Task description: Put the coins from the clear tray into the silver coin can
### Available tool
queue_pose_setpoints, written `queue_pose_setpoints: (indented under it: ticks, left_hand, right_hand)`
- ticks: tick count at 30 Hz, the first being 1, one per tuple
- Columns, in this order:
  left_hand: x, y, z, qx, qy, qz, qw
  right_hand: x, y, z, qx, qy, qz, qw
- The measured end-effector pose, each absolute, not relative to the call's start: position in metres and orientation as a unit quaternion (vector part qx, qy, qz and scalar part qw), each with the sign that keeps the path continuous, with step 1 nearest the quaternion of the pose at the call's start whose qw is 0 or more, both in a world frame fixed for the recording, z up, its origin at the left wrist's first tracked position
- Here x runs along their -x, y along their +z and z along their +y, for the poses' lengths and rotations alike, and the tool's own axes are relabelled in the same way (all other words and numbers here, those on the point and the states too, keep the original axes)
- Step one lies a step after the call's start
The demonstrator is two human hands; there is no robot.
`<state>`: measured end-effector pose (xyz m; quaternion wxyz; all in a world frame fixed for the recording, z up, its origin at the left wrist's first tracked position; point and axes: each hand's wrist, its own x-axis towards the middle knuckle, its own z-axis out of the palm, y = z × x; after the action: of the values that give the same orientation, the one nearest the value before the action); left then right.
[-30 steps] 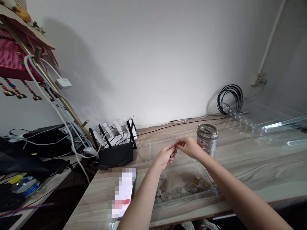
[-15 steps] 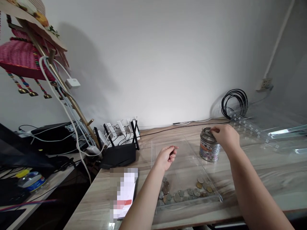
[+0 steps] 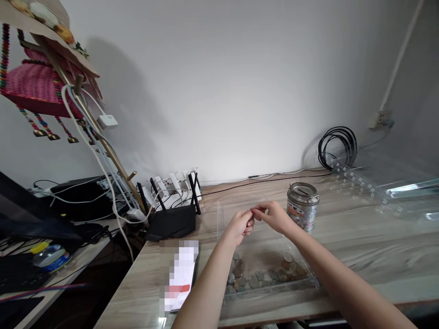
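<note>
My left hand (image 3: 241, 226) is closed above the clear plastic tray (image 3: 220, 219), with its thumb and forefinger at the top. What looks like the thin edge of a coin showed at its fingertips a moment ago; now it is hidden. My right hand (image 3: 272, 217) pinches at those same fingertips, and whatever lies between its fingers is too small to make out. Several silver and brassy coins (image 3: 254, 281) lie along the near side of the tray. To the right stands an upright metal tin (image 3: 301, 215) with a slotted lid and a wire clasp, touched by neither hand.
A phone (image 3: 181, 276), partly pixelated, lies left of the tray. Behind it sits a black router (image 3: 171, 221) with antennas. Coiled black cable (image 3: 338, 147) leans against the wall, and clear acrylic panels (image 3: 384, 187) lie at the right. The table's front edge is close.
My right hand has left the tin's lid and moved left to meet my left hand's fingertips. My left hand has stayed nearly in place. The view has shifted slightly.
</note>
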<state>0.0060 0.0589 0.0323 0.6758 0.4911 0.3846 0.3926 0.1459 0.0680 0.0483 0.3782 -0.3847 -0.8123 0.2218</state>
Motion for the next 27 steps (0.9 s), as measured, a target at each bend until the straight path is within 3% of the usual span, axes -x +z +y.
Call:
queue_pose_setpoints:
  ticks: [4,7,9,11,19,23,25,27]
  left_hand:
    - [-0.004,0.034,0.059,-0.449,0.360,0.345,0.742]
    - [-0.004,0.034,0.059,-0.422,0.373,0.347,0.750]
    - [-0.005,0.033,0.060,-0.417,0.401,0.369,0.727]
    - [-0.006,0.032,0.060,-0.418,0.425,0.391,0.701]
    - [-0.006,0.032,0.059,-0.468,0.426,0.422,0.650]
    - [-0.007,0.030,0.058,-0.503,0.442,0.407,0.621]
    - [-0.008,0.031,0.058,-0.513,0.444,0.411,0.609]
    - [-0.009,0.031,0.058,-0.507,0.442,0.426,0.605]
  right_hand:
    - [-0.162,0.052,0.074,0.429,0.186,-0.780,0.415]
    - [-0.197,0.062,0.079,0.555,0.024,-0.680,0.480]
    - [-0.222,0.067,0.083,0.637,-0.079,-0.605,0.470]
    - [-0.243,0.069,0.087,0.694,-0.109,-0.570,0.425]
    - [-0.260,0.064,0.094,0.704,-0.124,-0.605,0.352]
    - [-0.238,0.068,0.087,0.652,-0.162,-0.604,0.428]
    - [-0.215,0.067,0.082,0.586,-0.092,-0.661,0.460]
    - [-0.188,0.063,0.076,0.501,0.047,-0.747,0.435]
